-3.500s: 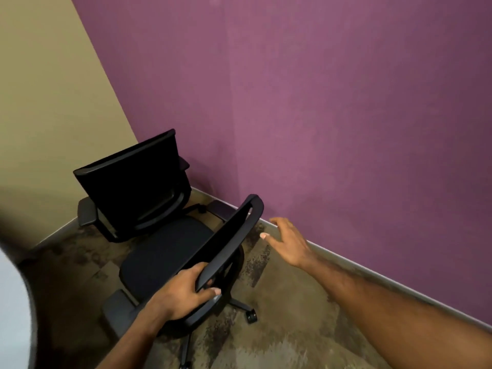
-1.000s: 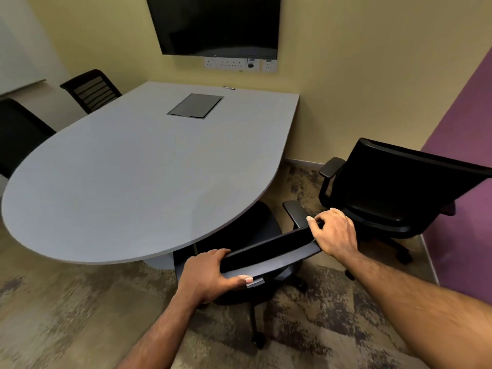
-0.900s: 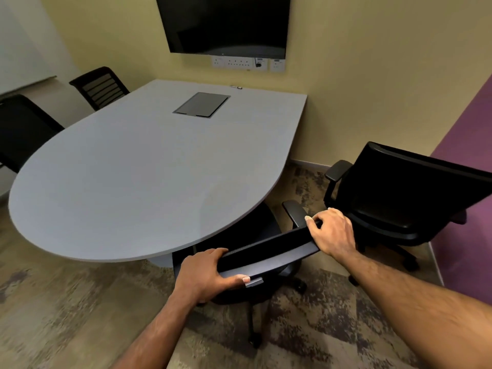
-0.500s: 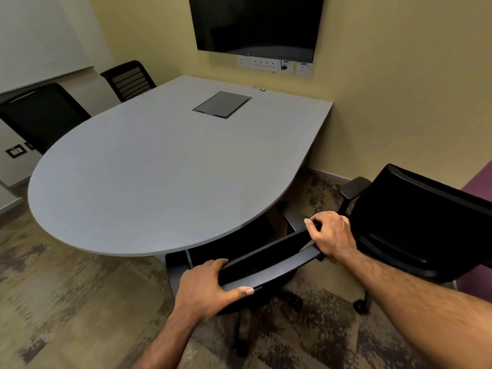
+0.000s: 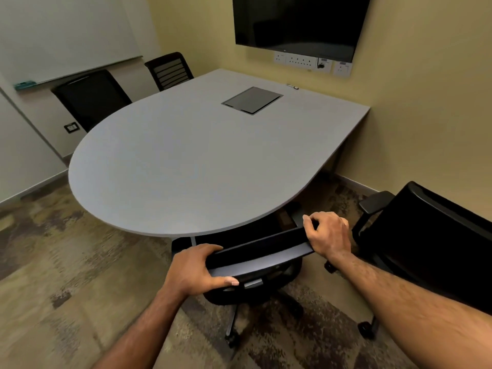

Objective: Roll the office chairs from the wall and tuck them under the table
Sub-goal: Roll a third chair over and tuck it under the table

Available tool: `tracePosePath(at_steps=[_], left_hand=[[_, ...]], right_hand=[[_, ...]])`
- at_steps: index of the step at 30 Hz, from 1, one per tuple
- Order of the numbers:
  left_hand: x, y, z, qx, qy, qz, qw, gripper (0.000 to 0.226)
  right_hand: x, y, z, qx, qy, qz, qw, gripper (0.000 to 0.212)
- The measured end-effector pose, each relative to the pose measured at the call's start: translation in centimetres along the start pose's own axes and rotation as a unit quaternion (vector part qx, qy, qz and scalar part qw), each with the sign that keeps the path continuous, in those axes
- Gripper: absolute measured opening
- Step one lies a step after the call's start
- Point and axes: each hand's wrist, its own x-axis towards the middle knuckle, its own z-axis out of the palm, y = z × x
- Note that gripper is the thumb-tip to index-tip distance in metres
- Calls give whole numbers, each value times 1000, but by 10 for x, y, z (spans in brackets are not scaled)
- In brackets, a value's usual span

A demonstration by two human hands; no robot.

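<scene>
A black office chair [image 5: 262,251] stands at the near rounded edge of the grey table [image 5: 186,166], its seat mostly hidden under the tabletop. My left hand [image 5: 195,269] grips the left end of its backrest top. My right hand [image 5: 328,234] grips the right end. A second black office chair [image 5: 431,235] stands free at the right, close to my right forearm, its back towards me.
Two more black chairs [image 5: 91,98] [image 5: 170,69] sit at the table's far left side. A dark screen [image 5: 298,22] and sockets hang on the yellow wall beyond. A grey hatch [image 5: 251,99] is set in the tabletop. Patterned carpet lies open at the left.
The chair has rolled from the purple wall to the table and further under its edge. My view has swung left, so the second chair sits further right and the purple wall is out of view.
</scene>
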Motion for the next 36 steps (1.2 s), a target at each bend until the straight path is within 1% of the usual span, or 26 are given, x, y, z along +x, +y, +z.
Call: tracePosePath(at_steps=[4,10,17,27,31,36], left_hand=[[3,-12,-9,-1,-32,1,999,103],[14,-38,-24,-12,-65,6,998,97],[32,-52,-28,-20,-84,10,996,104],[52,-40,-14,-38,-49,3,998,99],[64,-35,-7,-28,-35,3,999,96],[77,-34,-1,-14,-35,-2,999,99]], right_hand=[[-11,-6,5,9,8,-2,1000,48],[-31,-24,16,33,37,4,999,36],[-26,-35,23,35,47,20,998,35],[20,-21,20,16,25,10,1000,41],[37,-16,19,10,17,4,1000,40],[53,-9,21,2,10,-2,1000,42]])
